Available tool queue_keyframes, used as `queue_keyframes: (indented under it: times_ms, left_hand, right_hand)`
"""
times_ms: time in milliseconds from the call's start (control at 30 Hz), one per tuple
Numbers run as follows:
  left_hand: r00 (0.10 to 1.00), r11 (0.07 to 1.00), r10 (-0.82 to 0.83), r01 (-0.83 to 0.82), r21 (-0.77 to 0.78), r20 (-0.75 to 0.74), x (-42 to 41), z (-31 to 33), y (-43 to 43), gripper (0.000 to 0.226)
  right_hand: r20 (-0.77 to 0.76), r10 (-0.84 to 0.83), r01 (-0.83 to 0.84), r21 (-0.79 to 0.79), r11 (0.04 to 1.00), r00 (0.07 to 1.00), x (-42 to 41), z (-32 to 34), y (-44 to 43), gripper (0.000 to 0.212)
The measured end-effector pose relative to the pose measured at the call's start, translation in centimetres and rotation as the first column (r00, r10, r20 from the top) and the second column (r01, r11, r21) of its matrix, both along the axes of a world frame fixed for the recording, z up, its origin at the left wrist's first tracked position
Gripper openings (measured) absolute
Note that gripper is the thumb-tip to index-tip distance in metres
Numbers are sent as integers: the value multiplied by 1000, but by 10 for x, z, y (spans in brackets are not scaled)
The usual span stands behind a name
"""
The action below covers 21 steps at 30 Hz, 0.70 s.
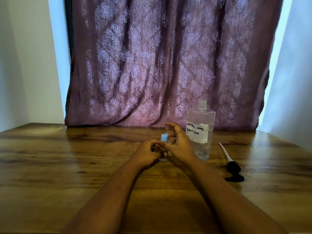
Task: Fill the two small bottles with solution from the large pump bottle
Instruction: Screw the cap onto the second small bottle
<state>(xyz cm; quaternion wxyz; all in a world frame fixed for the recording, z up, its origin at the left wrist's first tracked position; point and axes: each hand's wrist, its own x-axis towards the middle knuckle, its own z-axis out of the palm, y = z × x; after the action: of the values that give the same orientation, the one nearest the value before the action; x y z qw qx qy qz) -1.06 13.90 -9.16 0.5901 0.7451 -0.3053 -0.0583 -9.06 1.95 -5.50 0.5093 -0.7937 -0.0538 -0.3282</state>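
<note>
Head view: left hand (148,154) clamps small bottle (163,158) upright, frame centre; blue cap (164,137) directly above grip, right hand (180,146) beside it, pinch unclear.

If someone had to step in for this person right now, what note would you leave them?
Left hand grips the small bottle, which stands upright on the wooden table.
Right hand pinches it just under its blue cap.
Large bottle, labelled contact lens solution, stands open on the right, with its pump lying beside it.
Done: pump off, this bottle capped.
Left: its fill level can't be told; the second small bottle isn't clearly visible.
</note>
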Motion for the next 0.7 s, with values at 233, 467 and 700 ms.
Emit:
queue_keyframes:
  times_ms: [233,467,700]
  left_hand:
    - [1000,999,-29,29,-12,4,2,-1,1,33]
    - [1000,999,-14,14,-43,-11,6,-3,-1,44]
    - [999,999,-39,38,-35,-30,6,-2,-1,36]
  right_hand:
    - [-27,109,-107,55,993,994,0,4,-2,36]
    - [-34,5,-7,-49,999,999,3,0,0,46]
    - [-76,91,-85,72,994,993,2,3,-1,40]
